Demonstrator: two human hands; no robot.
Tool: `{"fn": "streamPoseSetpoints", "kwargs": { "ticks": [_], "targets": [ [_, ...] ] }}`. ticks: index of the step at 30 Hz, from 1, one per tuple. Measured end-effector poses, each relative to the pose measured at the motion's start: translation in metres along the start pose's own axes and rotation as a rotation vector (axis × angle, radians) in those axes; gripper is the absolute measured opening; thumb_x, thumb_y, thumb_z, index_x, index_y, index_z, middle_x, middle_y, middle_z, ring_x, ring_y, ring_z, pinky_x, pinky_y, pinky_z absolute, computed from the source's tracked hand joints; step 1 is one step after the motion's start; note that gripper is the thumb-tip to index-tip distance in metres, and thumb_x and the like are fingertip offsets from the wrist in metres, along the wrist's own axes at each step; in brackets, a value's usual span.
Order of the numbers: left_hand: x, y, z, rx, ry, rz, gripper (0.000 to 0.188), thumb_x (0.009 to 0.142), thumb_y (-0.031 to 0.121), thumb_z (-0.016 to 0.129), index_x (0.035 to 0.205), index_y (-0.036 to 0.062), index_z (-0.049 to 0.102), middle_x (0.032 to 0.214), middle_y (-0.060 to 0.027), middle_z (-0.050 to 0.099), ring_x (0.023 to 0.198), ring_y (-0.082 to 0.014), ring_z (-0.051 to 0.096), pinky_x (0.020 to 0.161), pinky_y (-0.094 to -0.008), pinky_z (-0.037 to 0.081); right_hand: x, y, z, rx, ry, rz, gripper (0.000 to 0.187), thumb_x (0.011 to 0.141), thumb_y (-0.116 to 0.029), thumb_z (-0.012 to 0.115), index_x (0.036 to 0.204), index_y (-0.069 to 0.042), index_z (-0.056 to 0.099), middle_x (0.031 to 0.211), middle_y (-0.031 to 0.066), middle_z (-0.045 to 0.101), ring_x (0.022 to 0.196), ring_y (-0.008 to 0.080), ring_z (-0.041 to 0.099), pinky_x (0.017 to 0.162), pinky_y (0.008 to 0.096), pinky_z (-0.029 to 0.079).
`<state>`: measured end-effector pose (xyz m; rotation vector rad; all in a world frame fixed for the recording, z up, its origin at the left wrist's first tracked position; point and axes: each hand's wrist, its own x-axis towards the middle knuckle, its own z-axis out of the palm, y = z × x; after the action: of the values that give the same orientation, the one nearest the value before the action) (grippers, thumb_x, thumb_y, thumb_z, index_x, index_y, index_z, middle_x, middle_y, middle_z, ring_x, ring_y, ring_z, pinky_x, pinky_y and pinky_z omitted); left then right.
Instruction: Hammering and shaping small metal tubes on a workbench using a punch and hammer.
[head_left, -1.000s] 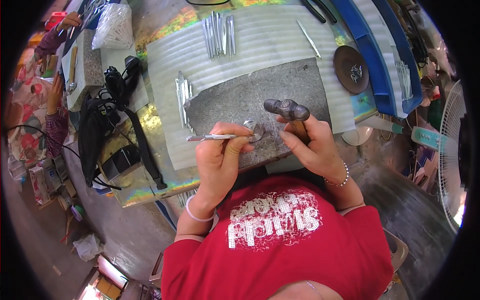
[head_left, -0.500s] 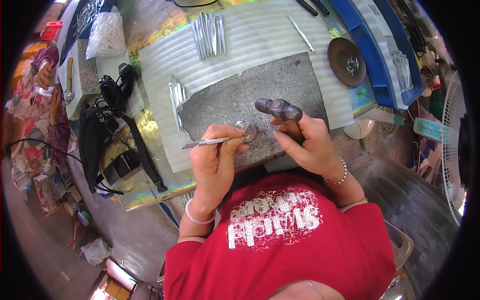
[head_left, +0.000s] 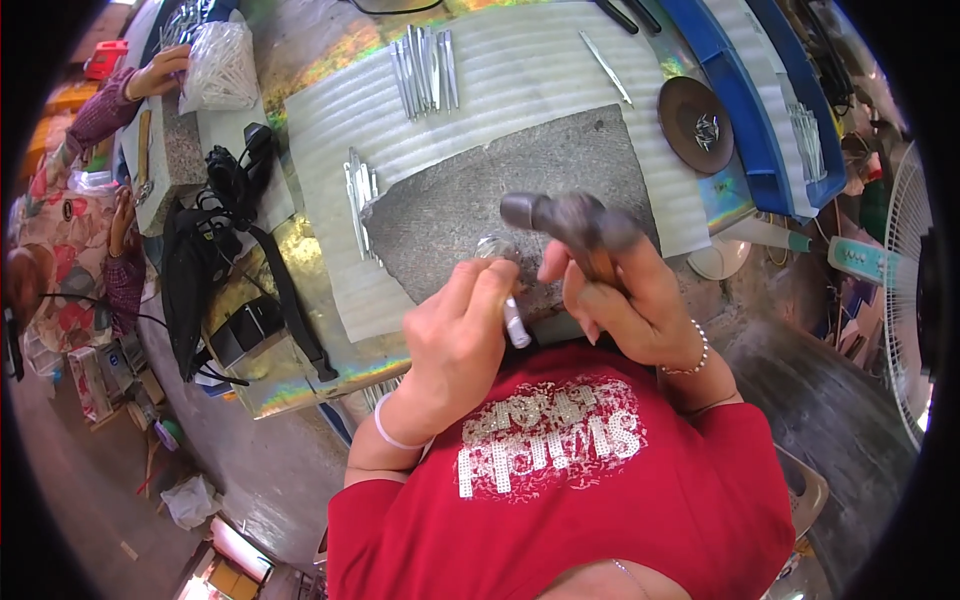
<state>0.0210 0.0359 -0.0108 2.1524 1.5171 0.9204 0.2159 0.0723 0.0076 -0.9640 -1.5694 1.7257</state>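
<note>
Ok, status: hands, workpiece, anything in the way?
Left hand gripping slim silver rod. Right hand holding dark-headed, wooden-handled hammer. Round silver piece on grey stone slab, left hand partly covering it.

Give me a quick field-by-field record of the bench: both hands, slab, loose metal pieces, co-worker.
Left hand: holds a slim metal piece, near end toward the shirt
Right hand: grips a hammer, head above the slab
Slab: grey stone, on a white foam sheet
On slab: shiny round piece, partly hidden by left hand
Loose pieces: one bunch left of slab, another beyond it
Brown dish: right of slab, small metal bits inside
Co-worker's hand: by a clear bag; contact unclear
</note>
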Motion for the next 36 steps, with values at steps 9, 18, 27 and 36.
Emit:
{"fn": "streamPoseSetpoints", "kwargs": {
  "ticks": [9,18,27,36],
  "targets": [
    [0.003,0.001,-0.009,0.05,-0.117,0.028,0.036,0.068,0.017,0.067,0.1,0.0051,0.055,0.092,-0.012,0.06,0.069,-0.0269,0.063,0.048,-0.0333,0.05,0.027,-0.043,0.019,-0.538,-0.082,-0.559,0.031,0.062,-0.005,0.076,0.089,-0.003,0.061,0.073,0.0106,0.061,0.064,0.0247,0.063,0.053,0.0296,0.05],
    [-0.001,-0.011,-0.002,-0.067,0.043,0.078,0.019,0.069,0.002,0.059,0.086,0.0063,0.053,0.076,-0.0066,0.051,0.06,-0.0231,0.06,0.046,-0.0322,0.047,0.003,-0.071,0.02,-0.28,-0.03,-0.132,0.035,0.082,0.002,0.062,0.113,0.0,0.046,0.094,0.0114,0.056,0.072,0.0099,0.058,0.06,0.0231,0.048],
    [-0.001,-0.015,-0.001,-0.107,0.058,0.071,0.017,0.07,0.0,0.059,0.084,0.0068,0.052,0.073,-0.0065,0.049,0.057,-0.023,0.058,0.044,-0.0331,0.044,-0.02,-0.093,0.004,-0.693,-0.087,-0.309,0.039,0.082,-0.005,0.062,0.118,0.002,0.049,0.088,0.0113,0.062,0.069,0.0197,0.06,0.062,0.0281,0.049],
    [0.001,-0.014,-0.002,-0.088,0.012,0.062,0.017,0.069,0.004,0.065,0.083,0.0068,0.056,0.075,-0.0054,0.055,0.055,-0.0227,0.059,0.045,-0.032,0.046,-0.018,-0.094,0.006,-0.755,-0.129,-0.347,0.046,0.075,0.002,0.065,0.119,0.003,0.05,0.089,0.0167,0.062,0.069,0.0271,0.062,0.057,0.0318,0.049]
  ]
}}
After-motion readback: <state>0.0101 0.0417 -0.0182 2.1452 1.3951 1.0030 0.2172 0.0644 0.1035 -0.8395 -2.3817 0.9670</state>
